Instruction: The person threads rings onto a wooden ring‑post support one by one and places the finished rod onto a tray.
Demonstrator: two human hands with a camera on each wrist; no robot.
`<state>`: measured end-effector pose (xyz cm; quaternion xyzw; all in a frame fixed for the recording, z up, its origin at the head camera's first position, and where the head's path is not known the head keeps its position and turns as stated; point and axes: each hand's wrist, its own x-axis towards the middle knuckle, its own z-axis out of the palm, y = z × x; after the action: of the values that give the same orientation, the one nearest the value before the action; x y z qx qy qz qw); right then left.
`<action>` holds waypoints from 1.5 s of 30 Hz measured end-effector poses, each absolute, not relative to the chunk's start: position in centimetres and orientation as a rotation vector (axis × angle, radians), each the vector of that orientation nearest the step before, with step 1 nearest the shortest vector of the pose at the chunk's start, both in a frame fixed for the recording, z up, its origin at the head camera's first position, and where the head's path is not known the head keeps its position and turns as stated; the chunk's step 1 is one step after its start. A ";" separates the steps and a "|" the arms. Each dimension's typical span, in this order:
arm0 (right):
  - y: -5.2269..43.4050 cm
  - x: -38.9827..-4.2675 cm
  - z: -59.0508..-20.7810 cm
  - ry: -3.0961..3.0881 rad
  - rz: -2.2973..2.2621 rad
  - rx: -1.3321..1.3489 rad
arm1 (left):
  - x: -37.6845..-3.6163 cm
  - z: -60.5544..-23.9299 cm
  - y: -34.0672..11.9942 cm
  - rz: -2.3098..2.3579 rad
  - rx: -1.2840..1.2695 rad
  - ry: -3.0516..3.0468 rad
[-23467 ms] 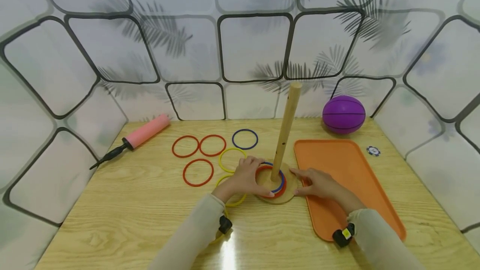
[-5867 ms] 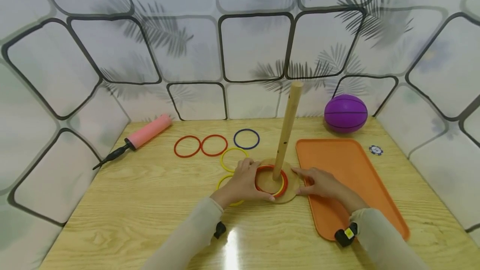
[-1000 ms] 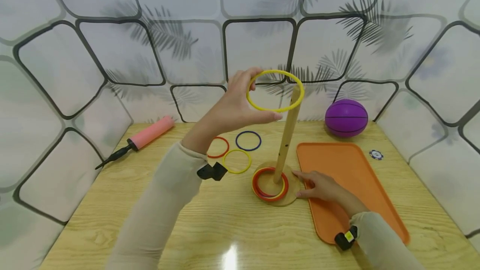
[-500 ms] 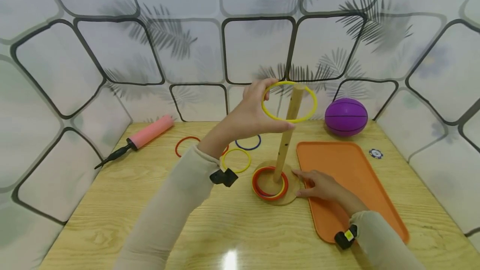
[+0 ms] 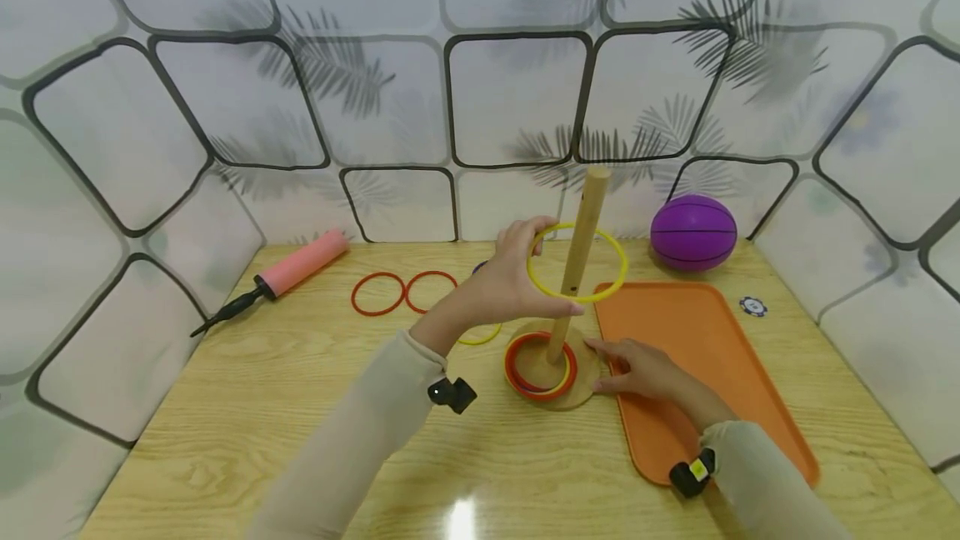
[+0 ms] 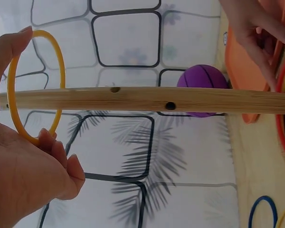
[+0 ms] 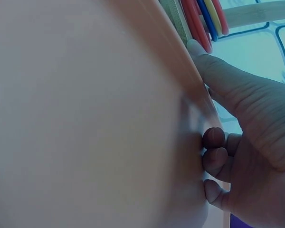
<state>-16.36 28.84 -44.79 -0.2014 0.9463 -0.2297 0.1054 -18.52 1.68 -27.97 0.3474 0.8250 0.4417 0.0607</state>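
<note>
The yellow ring (image 5: pixel 577 262) circles the wooden peg (image 5: pixel 576 261) halfway down, pinched at its nine o'clock edge by the left hand (image 5: pixel 510 286) to keep it level. The right hand (image 5: pixel 637 369), fingers extended, steadies the base (image 5: pixel 581 388) at three o'clock, resting on the orange tray (image 5: pixel 697 340).

Purple ball (image 5: pixel 692 232), pink pump (image 5: pixel 288 269), poker chip (image 5: pixel 751 306).

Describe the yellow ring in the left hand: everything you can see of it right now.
The yellow ring is a thin, smooth hoop, plastic by its look, whole and unbent. The left hand pinches its near-left rim between thumb and fingers. It sits roughly level, slightly tilted, around the wooden peg, about halfway down, well above the red rings stacked on the round base. Whether it touches the peg is unclear.
</note>
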 end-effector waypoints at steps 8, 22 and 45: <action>28.8 -16.3 -44.5 2.802 -0.675 -0.545 | -18.3 -32.8 0.9 1.311 0.990 2.438; 28.7 -16.3 -44.4 2.803 -0.673 -0.524 | -18.2 -39.1 0.4 1.318 0.868 2.375; 28.9 -16.2 -44.8 2.810 -0.679 -0.567 | -18.2 -43.8 0.4 1.108 0.814 2.598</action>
<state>-16.16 28.87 -44.77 -0.1916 0.9493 -0.2293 0.0975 -18.19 0.38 -43.81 0.2755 0.8793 0.3750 0.1012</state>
